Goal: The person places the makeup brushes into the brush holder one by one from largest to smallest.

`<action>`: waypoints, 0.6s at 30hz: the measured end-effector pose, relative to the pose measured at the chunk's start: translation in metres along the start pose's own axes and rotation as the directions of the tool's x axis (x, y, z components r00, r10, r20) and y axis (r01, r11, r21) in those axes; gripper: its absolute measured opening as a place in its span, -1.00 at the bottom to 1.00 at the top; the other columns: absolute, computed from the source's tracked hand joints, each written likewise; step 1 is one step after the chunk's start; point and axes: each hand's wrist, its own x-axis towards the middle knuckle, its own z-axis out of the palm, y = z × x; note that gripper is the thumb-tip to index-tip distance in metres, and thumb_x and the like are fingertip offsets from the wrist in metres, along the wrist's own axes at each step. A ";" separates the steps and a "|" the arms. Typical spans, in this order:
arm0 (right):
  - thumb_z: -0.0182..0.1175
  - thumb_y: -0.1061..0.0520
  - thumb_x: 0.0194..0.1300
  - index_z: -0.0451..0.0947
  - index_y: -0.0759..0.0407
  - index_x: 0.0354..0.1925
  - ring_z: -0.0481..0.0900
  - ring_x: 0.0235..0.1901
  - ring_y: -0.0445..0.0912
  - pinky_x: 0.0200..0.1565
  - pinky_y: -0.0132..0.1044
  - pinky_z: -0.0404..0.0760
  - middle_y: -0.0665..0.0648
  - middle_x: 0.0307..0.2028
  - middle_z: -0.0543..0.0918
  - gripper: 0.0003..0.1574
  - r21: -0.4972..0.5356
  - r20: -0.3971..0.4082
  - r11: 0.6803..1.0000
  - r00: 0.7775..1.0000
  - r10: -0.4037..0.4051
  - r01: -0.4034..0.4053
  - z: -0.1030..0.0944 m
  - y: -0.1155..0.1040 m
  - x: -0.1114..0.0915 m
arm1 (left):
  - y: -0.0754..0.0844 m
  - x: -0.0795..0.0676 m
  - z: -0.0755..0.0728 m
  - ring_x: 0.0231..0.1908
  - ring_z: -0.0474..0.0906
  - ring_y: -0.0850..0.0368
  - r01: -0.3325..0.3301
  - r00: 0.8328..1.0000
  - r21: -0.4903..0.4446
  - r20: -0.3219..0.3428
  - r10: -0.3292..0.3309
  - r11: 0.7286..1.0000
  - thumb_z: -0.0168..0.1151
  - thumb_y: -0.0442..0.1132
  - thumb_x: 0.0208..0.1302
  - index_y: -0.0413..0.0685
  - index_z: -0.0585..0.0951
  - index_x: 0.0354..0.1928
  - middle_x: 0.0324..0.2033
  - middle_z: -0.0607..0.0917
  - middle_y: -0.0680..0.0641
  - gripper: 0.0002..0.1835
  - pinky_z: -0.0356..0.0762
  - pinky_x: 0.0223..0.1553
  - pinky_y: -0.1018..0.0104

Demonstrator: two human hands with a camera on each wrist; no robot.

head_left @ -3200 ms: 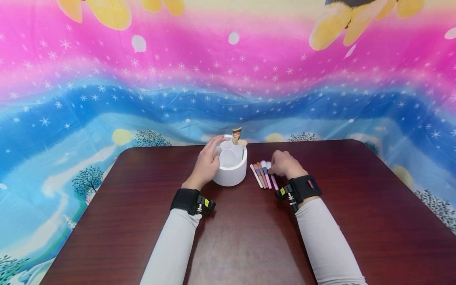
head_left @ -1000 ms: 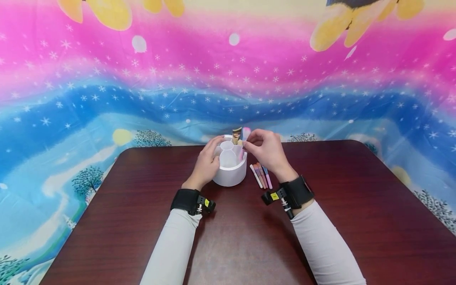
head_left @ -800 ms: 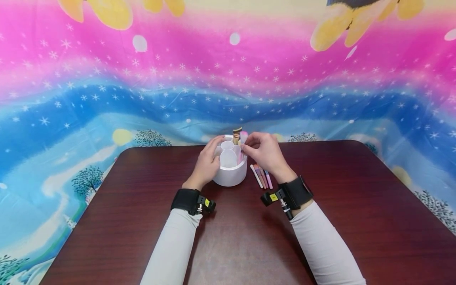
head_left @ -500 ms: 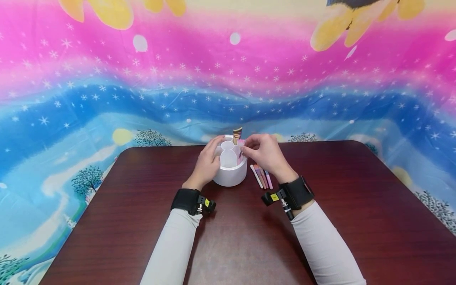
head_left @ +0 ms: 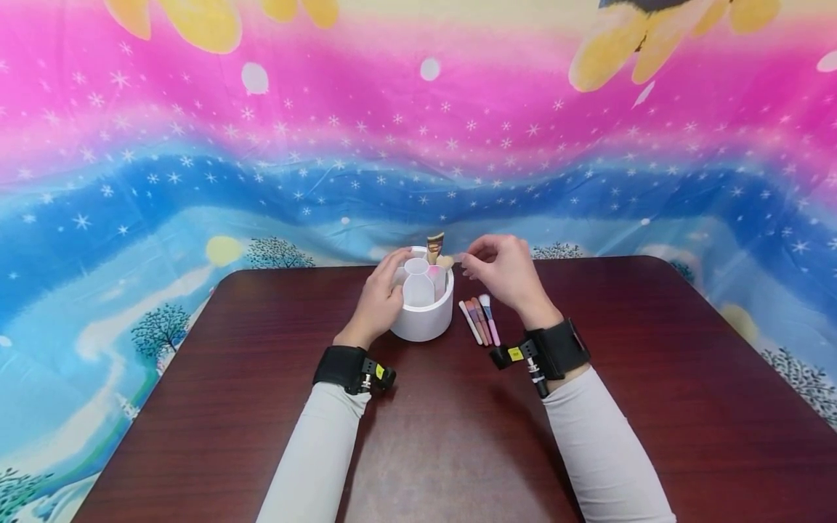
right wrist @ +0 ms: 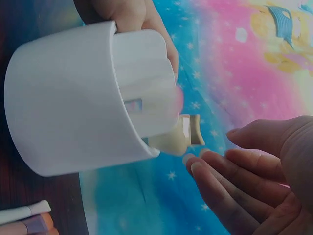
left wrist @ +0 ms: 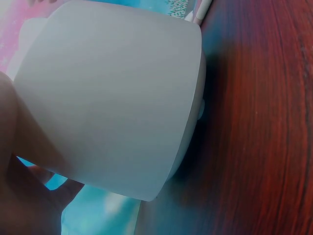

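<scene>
A white round brush holder (head_left: 421, 325) with dividers inside stands on the table near its far edge. My left hand (head_left: 378, 299) grips its left side, thumb and fingers spread round the rim; the left wrist view has the white wall (left wrist: 112, 98) filling most of it. In the holder stand a makeup brush with a tan, flared top (head_left: 434, 248), a cream round-headed one (head_left: 445, 261) and a pink-tipped one (head_left: 434, 269) sunk low behind a divider. My right hand (head_left: 505, 270), fingers loosely bent and holding nothing, is just right of the holder, its fingertips (right wrist: 198, 169) near the brush heads.
Several makeup brushes lie side by side on the table right of the holder, among them a white-handled one (head_left: 470, 323) and a pink-handled one with a white head (head_left: 490, 319). A printed cloth (head_left: 418, 167) hangs behind the dark wooden table (head_left: 431, 450).
My right hand picked a pink brush off the table, lowered it into the holder's right part and let it go, then drew back to the right. My left hand stayed on the holder.
</scene>
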 end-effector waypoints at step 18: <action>0.27 0.06 0.16 0.61 0.10 -0.34 0.56 -0.50 -0.16 -0.42 -0.19 0.56 0.06 -0.48 0.66 -0.86 -0.136 -0.024 0.981 0.991 0.133 -0.135 -0.024 0.027 -0.001 | 0.000 0.000 0.000 0.27 0.06 0.29 -0.006 1.000 0.003 -0.001 0.006 1.000 -0.12 -0.56 0.07 0.05 0.36 0.25 0.30 0.28 0.10 -0.35 0.20 0.22 0.01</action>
